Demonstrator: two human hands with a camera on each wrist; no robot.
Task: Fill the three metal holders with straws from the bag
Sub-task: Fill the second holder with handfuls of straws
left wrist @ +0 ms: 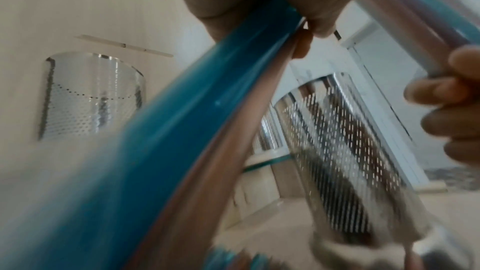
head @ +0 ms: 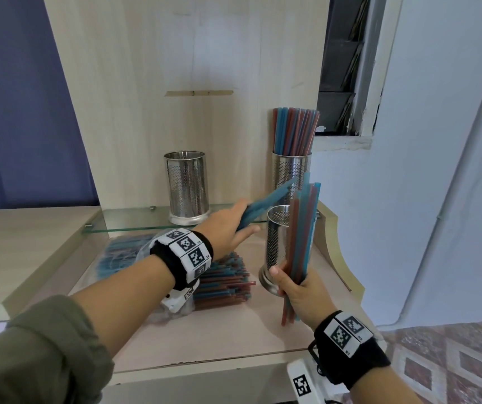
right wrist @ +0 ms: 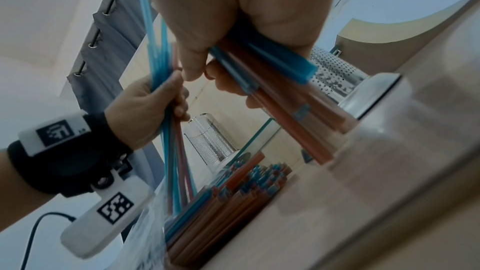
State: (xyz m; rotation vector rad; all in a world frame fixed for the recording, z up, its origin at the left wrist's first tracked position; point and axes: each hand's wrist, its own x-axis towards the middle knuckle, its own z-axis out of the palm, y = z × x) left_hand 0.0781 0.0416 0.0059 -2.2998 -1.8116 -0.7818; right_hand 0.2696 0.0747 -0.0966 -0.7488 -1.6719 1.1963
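Three perforated metal holders are in the head view. One empty holder [head: 186, 188] stands on the glass shelf [head: 135, 223]. The back right holder [head: 290, 173] is full of red and blue straws [head: 295, 132]. The near holder [head: 276, 246] stands on the table. My left hand [head: 242, 225] grips a few blue straws [head: 272, 196] slanting up toward the near holder's rim; they show close up as blue straws [left wrist: 207, 100]. My right hand [head: 289, 281] grips an upright bundle of straws [head: 302, 234] just right of the near holder, seen from below as the bundle [right wrist: 272, 73].
A clear plastic bag [head: 126, 252] of straws lies on the table under my left forearm, with a loose pile of red and blue straws [head: 222, 281] spilling from it. A wooden back panel [head: 175, 83] rises behind the shelf. The table's curved side edge [head: 347, 258] is at the right.
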